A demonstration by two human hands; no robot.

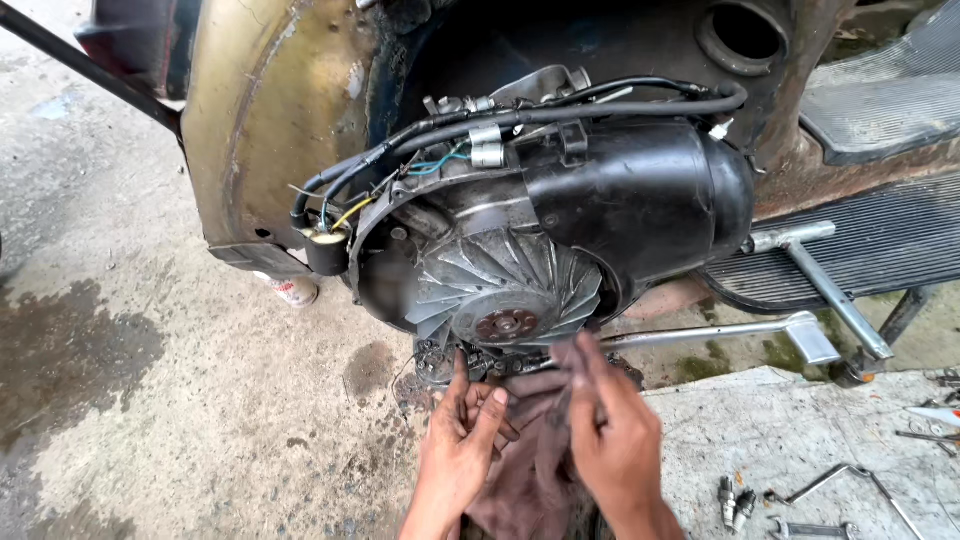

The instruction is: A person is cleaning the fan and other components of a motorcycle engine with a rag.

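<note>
both hands are gripping a dark rag: the left hand (462, 440) and right hand (615, 430) are bunching the rag (535, 465) between them, just below the finned engine fan (510, 290).

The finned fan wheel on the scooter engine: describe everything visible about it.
The fan wheel is a round, grey metal disc with curved blades radiating from a rusty-brown hub that has small holes. It looks dull and grimy. It sits exposed on the engine's side, facing the camera, partly ringed by a black shroud to its upper right. Black hoses run above it. Neither the left hand nor the right hand touches it; both work a dark rag just below.
</note>
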